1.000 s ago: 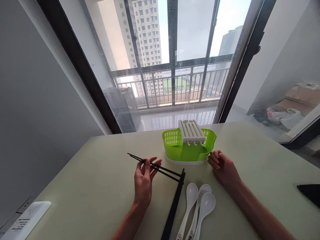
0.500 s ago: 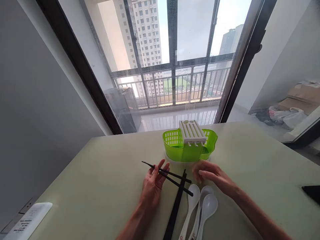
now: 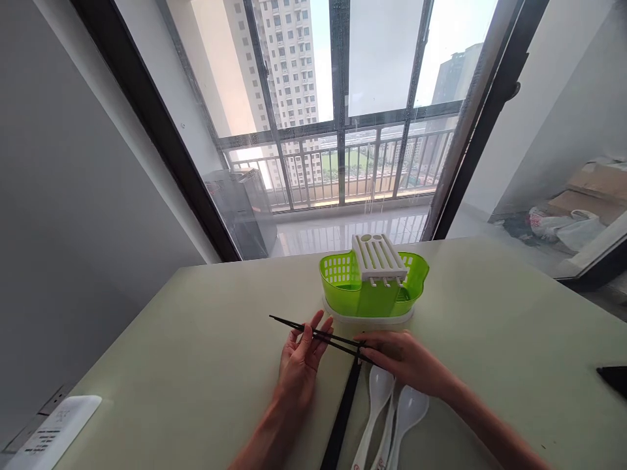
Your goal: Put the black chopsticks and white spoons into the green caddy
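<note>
Chopsticks (image 3: 289, 322) are clamped in my left grip (image 3: 301, 364) near mid-length and in my right grip (image 3: 399, 360) by the thick ends, seemingly to steady the pair, above the tabletop (image 3: 220, 352) in front of the green basket (image 3: 341, 300).

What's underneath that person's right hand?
Below the bare right hand, glossy white long-handled spoons peek out; the middle one's head is hidden. Slender black chopsticks reach it, their ends partly covered. Anything else there cannot be seen.

You look from your head, forward and down, across the surface (image 3: 206, 365). The view faces the window (image 3: 382, 65), with your left hand (image 3: 300, 359) and right hand (image 3: 406, 359) near.
</note>
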`<state>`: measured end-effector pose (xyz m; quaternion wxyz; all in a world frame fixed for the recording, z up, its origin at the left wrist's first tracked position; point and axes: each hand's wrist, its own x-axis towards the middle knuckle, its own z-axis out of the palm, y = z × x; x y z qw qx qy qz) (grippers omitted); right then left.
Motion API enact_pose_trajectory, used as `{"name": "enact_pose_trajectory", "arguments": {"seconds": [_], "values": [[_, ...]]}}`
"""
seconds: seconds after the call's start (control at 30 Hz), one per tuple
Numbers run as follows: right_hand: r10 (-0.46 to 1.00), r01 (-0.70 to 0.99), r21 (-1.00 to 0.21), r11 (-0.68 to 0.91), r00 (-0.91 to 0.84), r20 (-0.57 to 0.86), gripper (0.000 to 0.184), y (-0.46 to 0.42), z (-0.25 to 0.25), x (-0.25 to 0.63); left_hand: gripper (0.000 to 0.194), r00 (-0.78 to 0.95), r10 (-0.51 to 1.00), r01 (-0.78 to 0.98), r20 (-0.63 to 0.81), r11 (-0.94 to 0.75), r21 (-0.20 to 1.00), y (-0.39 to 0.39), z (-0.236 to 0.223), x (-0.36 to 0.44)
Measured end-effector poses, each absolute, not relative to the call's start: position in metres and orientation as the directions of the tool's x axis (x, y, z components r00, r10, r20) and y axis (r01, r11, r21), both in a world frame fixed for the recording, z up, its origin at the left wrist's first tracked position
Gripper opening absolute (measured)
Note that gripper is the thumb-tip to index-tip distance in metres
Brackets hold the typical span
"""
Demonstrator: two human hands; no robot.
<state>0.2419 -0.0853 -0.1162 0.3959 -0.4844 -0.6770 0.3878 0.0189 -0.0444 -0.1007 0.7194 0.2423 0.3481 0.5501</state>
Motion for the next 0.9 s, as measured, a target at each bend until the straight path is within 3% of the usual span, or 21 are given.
{"name": "enact_pose_trajectory", "arguments": {"seconds": [0.1,0.43,0.9], "values": [[0.965,0.334,-0.918,0.213,-0.221,0.143,0.038,-0.084,-0.119,0.242,0.007,0.115,0.955,-0.641,-0.274,0.282,0.714,-0.043,-0.102,0.018],[0.969,0.309,-0.931,0.196,-0.208,0.135,0.037,-0.082,-0.123,0.243,0.013,0.055,0.943,-0.719,-0.328,0.265,0.642,-0.038,-0.101,0.013],[0.967,0.262,-0.947,0.186,-0.22,0.129,0.036,-0.084,-0.12,0.24,0.012,0.032,0.96,-0.684,-0.279,0.224,0.694,-0.033,-0.105,0.006]]}}
